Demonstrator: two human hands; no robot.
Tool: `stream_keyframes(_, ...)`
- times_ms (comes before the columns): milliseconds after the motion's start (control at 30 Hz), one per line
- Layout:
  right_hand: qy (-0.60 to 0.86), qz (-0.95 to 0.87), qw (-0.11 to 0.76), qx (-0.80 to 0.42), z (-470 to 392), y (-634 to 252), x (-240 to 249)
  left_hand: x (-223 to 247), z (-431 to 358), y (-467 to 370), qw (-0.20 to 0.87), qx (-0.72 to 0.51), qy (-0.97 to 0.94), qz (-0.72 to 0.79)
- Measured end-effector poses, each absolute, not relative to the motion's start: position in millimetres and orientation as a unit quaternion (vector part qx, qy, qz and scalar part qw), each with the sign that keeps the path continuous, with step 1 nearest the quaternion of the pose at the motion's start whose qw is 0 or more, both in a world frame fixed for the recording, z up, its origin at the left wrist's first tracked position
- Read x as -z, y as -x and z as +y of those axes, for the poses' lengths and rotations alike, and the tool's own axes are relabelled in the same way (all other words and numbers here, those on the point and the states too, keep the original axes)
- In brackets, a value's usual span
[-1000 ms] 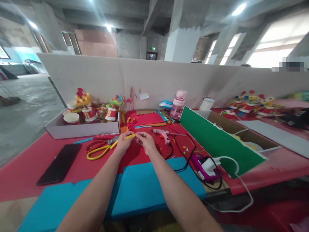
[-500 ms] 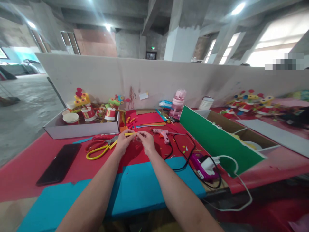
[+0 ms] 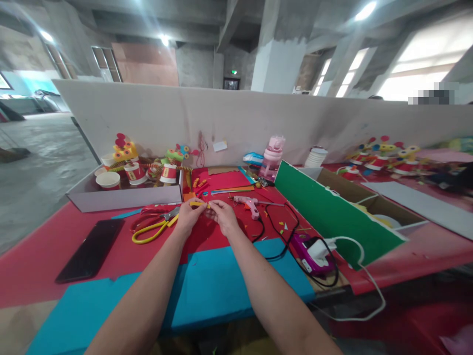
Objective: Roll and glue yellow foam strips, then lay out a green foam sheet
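Observation:
Between my two hands is a small yellow strip [image 3: 197,203], above the red table covering. My left hand [image 3: 189,217] pinches it with thumb and fingers. My right hand [image 3: 221,217] has its fingertips closed on the strip's right end, close to the left fingertips. Just left of my left hand lie yellow-handled scissors [image 3: 150,232] and red-handled pliers [image 3: 148,217]. A pink glue gun [image 3: 251,204] rests to the right of my right hand. Behind my hands are orange strips [image 3: 236,189] and a red sheet [image 3: 223,181].
A grey box [image 3: 125,199] with cup figures stands at the left, above a black phone [image 3: 90,251]. Blue board [image 3: 210,291] lies at the front edge. On the right are a purple power strip [image 3: 312,259], looping cables and a green-sided box [image 3: 332,212].
The yellow strip now looks shorter and more bent between my fingers. My right hand has shifted slightly left, and its fingers are more curled.

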State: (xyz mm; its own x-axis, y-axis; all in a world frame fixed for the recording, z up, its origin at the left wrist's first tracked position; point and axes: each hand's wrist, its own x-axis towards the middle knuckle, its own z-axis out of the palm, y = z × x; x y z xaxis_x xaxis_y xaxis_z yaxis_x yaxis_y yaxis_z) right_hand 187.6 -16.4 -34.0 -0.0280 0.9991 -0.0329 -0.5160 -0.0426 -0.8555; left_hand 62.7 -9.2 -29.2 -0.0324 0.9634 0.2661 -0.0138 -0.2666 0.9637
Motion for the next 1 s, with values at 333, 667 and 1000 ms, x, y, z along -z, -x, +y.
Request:
stream_keyframes(333,0.352,-0.342,0.596,-0.636,-17.7,-188.4,31.6,29.7,-10.9,-63.2,0.499,-0.575,-0.512,0.398)
stream_keyframes(667,0.334,-0.384,0.588,-0.629,-17.3,-191.1,34.5,31.4,-8.6,-61.0,0.497,-0.587,-0.502,0.396)
stream_keyframes(1000,0.330,-0.367,0.579,-0.649,-19.9,-189.8,30.6,29.9,-10.2,-61.5,0.504,-0.587,-0.494,0.397)
